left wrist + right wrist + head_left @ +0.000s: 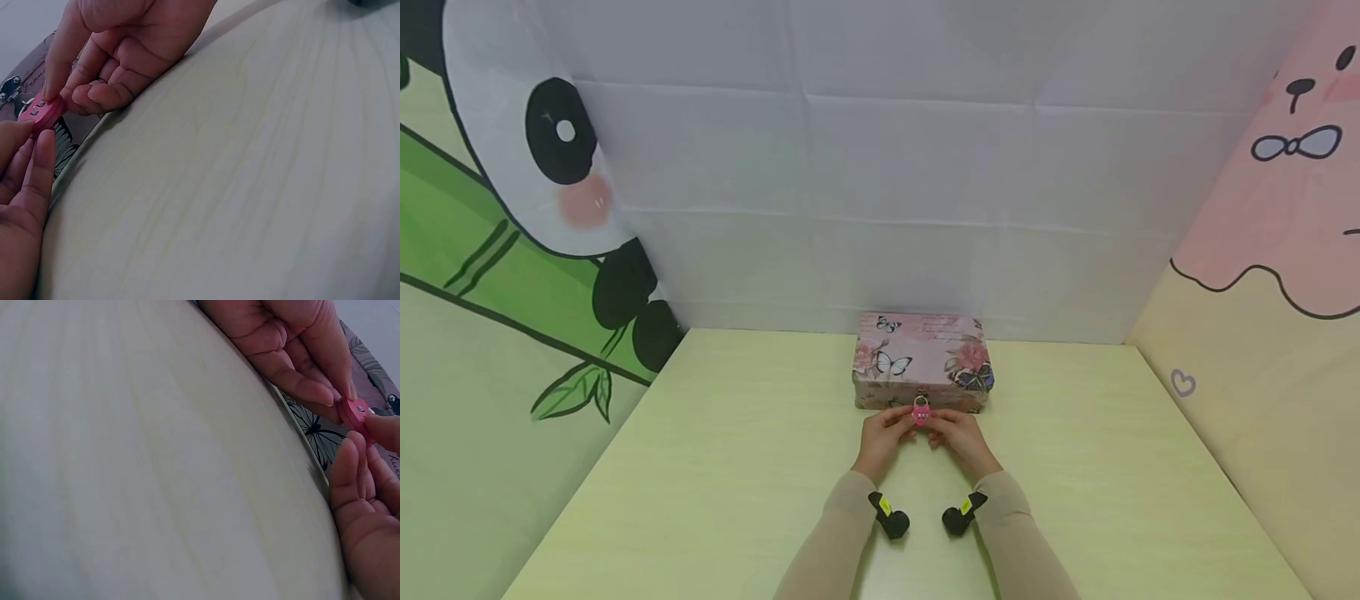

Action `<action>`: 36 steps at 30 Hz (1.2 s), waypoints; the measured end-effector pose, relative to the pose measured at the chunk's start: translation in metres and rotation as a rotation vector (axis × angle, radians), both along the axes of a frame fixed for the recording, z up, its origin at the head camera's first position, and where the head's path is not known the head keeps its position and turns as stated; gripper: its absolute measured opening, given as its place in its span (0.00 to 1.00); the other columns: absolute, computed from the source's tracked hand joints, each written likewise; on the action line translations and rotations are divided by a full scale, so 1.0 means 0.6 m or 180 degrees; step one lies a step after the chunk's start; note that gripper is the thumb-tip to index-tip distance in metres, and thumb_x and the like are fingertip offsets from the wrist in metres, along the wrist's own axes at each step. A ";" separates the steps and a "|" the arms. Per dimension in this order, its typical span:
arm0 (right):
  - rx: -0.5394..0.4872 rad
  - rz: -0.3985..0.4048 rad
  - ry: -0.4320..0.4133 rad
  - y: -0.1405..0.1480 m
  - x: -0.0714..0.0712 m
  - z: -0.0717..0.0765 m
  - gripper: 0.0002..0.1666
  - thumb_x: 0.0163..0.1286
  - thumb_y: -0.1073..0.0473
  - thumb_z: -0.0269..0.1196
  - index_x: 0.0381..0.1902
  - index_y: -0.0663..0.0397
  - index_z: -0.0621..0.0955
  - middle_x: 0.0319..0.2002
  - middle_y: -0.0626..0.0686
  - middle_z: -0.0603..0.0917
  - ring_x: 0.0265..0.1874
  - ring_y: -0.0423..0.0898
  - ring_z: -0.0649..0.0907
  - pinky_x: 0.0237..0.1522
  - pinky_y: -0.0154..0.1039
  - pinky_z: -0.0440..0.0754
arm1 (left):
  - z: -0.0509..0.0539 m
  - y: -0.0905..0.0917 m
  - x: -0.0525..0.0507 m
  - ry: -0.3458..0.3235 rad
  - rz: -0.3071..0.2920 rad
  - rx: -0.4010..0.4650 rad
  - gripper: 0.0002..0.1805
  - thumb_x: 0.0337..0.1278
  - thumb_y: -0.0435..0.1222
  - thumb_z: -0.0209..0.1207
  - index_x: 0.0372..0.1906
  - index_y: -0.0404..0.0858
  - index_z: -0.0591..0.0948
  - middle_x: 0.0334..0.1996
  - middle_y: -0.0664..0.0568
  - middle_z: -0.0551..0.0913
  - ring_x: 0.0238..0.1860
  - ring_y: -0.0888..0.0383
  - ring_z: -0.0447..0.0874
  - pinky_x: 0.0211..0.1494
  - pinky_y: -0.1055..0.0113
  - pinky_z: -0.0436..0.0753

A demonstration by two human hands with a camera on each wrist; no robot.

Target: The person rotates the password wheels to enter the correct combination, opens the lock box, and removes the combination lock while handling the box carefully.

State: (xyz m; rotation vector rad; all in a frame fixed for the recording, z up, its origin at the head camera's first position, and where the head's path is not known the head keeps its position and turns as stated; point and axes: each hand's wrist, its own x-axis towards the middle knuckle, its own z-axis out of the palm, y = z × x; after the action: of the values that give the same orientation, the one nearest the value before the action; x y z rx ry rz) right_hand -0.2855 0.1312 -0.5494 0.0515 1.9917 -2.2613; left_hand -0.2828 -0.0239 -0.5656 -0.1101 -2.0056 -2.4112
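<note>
A small pink padlock point(921, 412) with number dials is pinched between both hands at the front of a flowered, butterfly-patterned box point(917, 346). The left hand point(880, 439) grips its left side and the right hand point(966, 439) its right side. Seen from the left wrist, thumb and fingers of both hands meet on the padlock point(42, 112), beside a metal latch point(10, 88) on the box. Whether the shackle passes through the latch, I cannot tell. From the right wrist, the padlock point(355, 414) shows partly behind fingertips.
The closed box stands at the back of a pale table point(715, 467), near a white backdrop point(895, 167). Printed cartoon panels flank the table. A black device point(892, 521) is on the left wrist and another point(958, 518) on the right.
</note>
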 end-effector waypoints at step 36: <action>0.0112 -0.0072 0.0124 -0.002 0.002 0.001 0.11 0.70 0.68 0.63 0.35 0.77 0.82 0.19 0.51 0.78 0.17 0.41 0.76 0.19 0.31 0.79 | 0.003 -0.002 -0.002 -0.0002 -0.0037 -0.0051 0.14 0.64 0.25 0.60 0.52 0.18 0.80 0.43 0.34 0.85 0.32 0.57 0.86 0.37 0.66 0.88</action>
State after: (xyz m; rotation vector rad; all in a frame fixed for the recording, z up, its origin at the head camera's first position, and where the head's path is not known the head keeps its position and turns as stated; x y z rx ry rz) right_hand -0.2844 0.1299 -0.5490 0.0338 2.0607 -2.2582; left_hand -0.2839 -0.0253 -0.5638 -0.1214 -2.0305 -2.4026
